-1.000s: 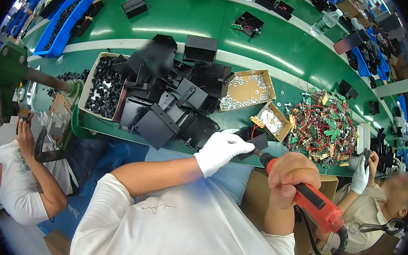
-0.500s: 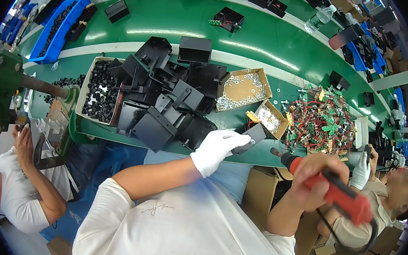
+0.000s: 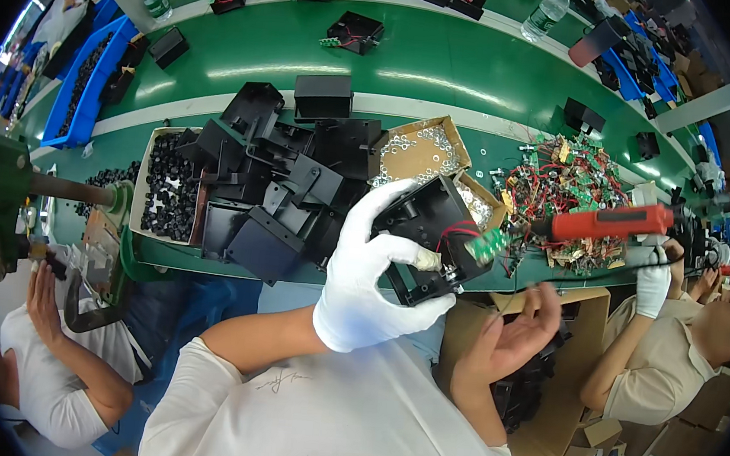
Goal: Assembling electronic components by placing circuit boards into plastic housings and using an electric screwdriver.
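Left hand [image 3: 359,278]: your gloved fingers grip the black housing [image 3: 423,212].
Black housing: over the bench's [image 3: 487,141] near edge, red wires [image 3: 459,227] and green board [image 3: 487,246] at its right.
Right hand [image 3: 515,335]: open, fingers loosely curled, near and right of it.
Red driver [image 3: 608,224]: beyond your right hand.

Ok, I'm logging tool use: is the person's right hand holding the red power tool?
No, the right hand is open, visibly apart from the red power tool.
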Demonstrator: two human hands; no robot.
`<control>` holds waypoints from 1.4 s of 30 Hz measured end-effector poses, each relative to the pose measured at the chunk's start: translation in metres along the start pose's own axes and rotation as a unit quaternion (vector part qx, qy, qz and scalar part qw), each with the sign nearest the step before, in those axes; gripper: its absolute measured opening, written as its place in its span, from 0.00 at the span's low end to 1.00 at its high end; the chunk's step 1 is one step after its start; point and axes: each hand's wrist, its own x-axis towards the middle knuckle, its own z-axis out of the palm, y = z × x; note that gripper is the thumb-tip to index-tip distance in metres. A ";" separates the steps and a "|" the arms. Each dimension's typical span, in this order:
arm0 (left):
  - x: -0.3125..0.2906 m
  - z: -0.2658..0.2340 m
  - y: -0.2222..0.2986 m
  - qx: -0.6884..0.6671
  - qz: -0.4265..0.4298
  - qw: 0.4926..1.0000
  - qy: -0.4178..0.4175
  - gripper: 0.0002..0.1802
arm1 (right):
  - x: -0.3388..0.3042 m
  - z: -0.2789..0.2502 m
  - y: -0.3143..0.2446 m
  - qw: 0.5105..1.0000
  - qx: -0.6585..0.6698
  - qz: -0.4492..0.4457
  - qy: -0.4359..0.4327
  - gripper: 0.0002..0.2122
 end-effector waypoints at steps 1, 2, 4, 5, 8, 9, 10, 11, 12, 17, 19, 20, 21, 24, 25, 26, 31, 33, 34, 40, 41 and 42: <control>-0.001 0.001 0.001 0.002 0.013 1.000 0.007 0.28 | -0.001 -0.007 -0.003 1.000 -0.001 0.003 0.003 0.29; -0.002 0.003 0.002 0.003 0.026 1.000 0.015 0.28 | 0.000 -0.015 -0.003 0.987 0.049 0.081 -0.130 0.26; -0.004 0.005 0.003 0.006 0.039 0.999 0.024 0.29 | 0.002 -0.021 -0.004 0.948 0.099 0.156 -0.260 0.23; -0.005 0.006 0.003 0.019 0.051 0.998 0.021 0.29 | 0.005 -0.020 -0.004 0.947 0.095 0.142 -0.270 0.21; -0.009 0.006 0.002 0.059 0.082 0.995 0.018 0.27 | 0.011 -0.015 -0.001 0.943 0.082 0.100 -0.306 0.17; -0.010 0.005 0.004 0.063 0.080 0.995 0.021 0.27 | 0.009 -0.014 -0.001 0.942 0.084 0.099 -0.310 0.17; -0.009 0.003 0.006 0.074 0.081 0.994 0.015 0.26 | 0.004 -0.014 0.002 0.939 0.108 0.141 -0.294 0.16; -0.008 0.001 0.008 0.085 0.082 0.993 0.009 0.26 | -0.002 -0.015 0.004 0.934 0.131 0.184 -0.277 0.15; -0.007 0.000 0.010 0.096 0.082 0.992 0.002 0.25 | -0.007 -0.016 0.007 0.926 0.152 0.227 -0.259 0.15; -0.002 -0.004 0.007 0.131 0.087 0.987 -0.027 0.23 | -0.010 -0.009 0.001 0.824 0.331 0.437 -0.145 0.13; -0.001 -0.004 0.005 0.140 0.089 0.986 -0.036 0.22 | -0.008 0.000 -0.011 0.787 0.362 0.492 -0.086 0.11; -0.001 -0.004 0.004 0.142 0.089 0.985 -0.037 0.22 | -0.006 0.006 -0.018 0.793 0.346 0.498 -0.064 0.10; -0.001 -0.004 0.001 0.146 0.088 0.985 -0.035 0.22 | -0.007 0.007 -0.017 0.791 0.348 0.499 -0.067 0.10; 0.000 -0.009 -0.002 0.120 0.094 0.988 -0.018 0.27 | -0.027 0.004 0.017 0.880 0.253 0.350 -0.197 0.04; 0.007 -0.015 0.005 0.141 0.079 0.985 -0.058 0.25 | -0.032 -0.006 0.028 0.871 0.272 0.391 -0.124 0.03; 0.015 -0.020 0.006 0.147 0.088 0.979 -0.106 0.23 | -0.033 -0.011 0.031 0.867 0.255 0.412 -0.121 0.03; 0.037 -0.074 0.036 0.159 0.062 0.968 -0.183 0.15 | -0.013 -0.002 0.025 0.873 0.249 0.408 -0.093 0.07; 0.088 -0.121 0.042 0.283 0.178 0.931 -0.145 0.14 | -0.008 0.007 0.022 0.874 0.251 0.394 -0.132 0.07; 0.116 -0.137 0.037 0.401 0.074 0.906 -0.112 0.14 | -0.008 0.010 0.025 0.874 0.255 0.390 -0.138 0.07; 0.268 -0.290 -0.116 0.649 -0.248 0.712 -0.100 0.20 | -0.007 0.015 0.042 0.808 0.375 0.392 -0.228 0.05; 0.275 -0.312 -0.146 0.689 -0.251 0.678 -0.053 0.20 | -0.010 0.014 0.040 0.808 0.376 0.392 -0.228 0.06; 0.279 -0.338 -0.172 0.706 -0.288 0.645 -0.053 0.20 | -0.012 0.013 0.037 0.808 0.377 0.392 -0.226 0.06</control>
